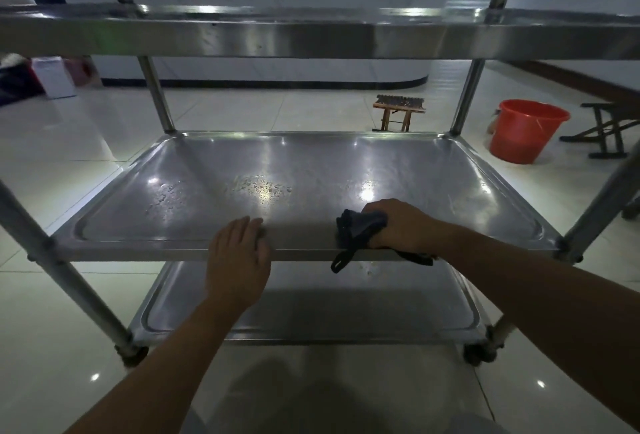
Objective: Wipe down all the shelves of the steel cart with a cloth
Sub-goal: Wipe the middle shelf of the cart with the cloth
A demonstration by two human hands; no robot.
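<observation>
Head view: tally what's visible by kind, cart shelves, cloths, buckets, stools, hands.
Shelves: 3 (top, middle, bottom)
Cloth: 1
Bucket: 1
Stool: 1
Hands: 2 (left, right)
Total: 8

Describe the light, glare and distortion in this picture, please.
Head view: dim room, with bright glare spots on the middle shelf near the right hand holding the dark cloth; the person's shadow falls on the floor; the wide-angle lens bends the cart's posts outward; the left hand looks slightly blurred.
</observation>
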